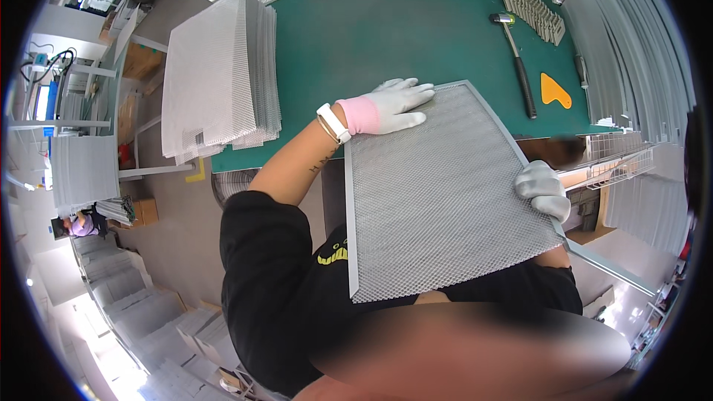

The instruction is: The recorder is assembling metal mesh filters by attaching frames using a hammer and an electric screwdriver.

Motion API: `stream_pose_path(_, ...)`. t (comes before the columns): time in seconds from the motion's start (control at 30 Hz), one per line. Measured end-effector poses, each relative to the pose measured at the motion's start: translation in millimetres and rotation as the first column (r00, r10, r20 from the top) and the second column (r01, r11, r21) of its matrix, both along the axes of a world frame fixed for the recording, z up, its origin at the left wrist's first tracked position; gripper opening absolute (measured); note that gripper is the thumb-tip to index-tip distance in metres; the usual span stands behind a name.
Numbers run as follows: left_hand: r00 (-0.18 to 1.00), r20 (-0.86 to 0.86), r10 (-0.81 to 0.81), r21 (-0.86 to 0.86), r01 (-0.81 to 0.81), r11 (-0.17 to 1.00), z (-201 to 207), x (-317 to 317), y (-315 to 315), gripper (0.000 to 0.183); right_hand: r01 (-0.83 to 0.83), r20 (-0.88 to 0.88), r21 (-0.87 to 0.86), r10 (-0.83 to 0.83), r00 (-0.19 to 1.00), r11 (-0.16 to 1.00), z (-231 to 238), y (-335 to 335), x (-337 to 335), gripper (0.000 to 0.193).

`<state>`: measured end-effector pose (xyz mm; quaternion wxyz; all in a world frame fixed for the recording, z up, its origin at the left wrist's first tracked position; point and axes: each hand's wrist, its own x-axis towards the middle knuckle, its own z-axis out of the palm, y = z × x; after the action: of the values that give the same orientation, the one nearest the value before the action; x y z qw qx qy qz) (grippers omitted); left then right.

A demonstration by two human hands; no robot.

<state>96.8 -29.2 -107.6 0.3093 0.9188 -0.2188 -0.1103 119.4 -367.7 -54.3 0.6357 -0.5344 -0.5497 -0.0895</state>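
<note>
A silver mesh panel (438,200) lies partly over the green table's near edge and reaches back over my lap. Metal frame strips line its left, right and far sides, while its near edge shows bare mesh. My left hand (394,108), in a white glove with a pink cuff, rests flat on the panel's far left part, fingers spread. On the right side, my gloved right hand (544,189) has its fingers curled round the frame edge. The thumb of that hand is hidden.
Stacked mesh sheets (212,74) stand on the table's left. To the right lie a hammer (520,67), an orange scraper (555,91), a row of small metal parts (535,15) and many long metal strips (631,44). A wire basket (613,156) hangs by the table's right edge.
</note>
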Motion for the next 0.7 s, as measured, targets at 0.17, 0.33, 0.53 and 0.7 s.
stream_pose_path(0.17, 0.999, -0.007, -0.033, 0.030, 0.033, 0.999, -3.7, -1.2, -1.9, 0.054, 0.042, -0.019, -0.006, -0.042, 0.999, 0.999, -9.9, -2.9, -3.5, 0.019)
stream_pose_path(0.33, 0.997, 0.032, -0.069, -0.006, 0.069, 0.998, 3.7, 8.6, -7.2, 0.049, -0.027, -0.019, 0.006, 0.027, 0.999, 1.000, -6.0, -2.6, -1.1, 0.018)
stream_pose_path(0.53, 0.998, 0.021, 0.057, -0.099, -0.054, 0.994, 11.4, 9.8, -17.9, 0.041, -0.020, 0.024, 0.008, 0.020, 1.000, 1.000, -2.0, -1.4, 4.4, 0.018)
stream_pose_path(0.7, 0.968, -0.007, 0.249, 0.017, -0.249, 0.968, 23.5, -0.4, -9.2, 0.036, -0.002, 0.041, -0.002, 0.002, 0.999, 1.000, 4.7, 3.8, 8.3, 0.017)
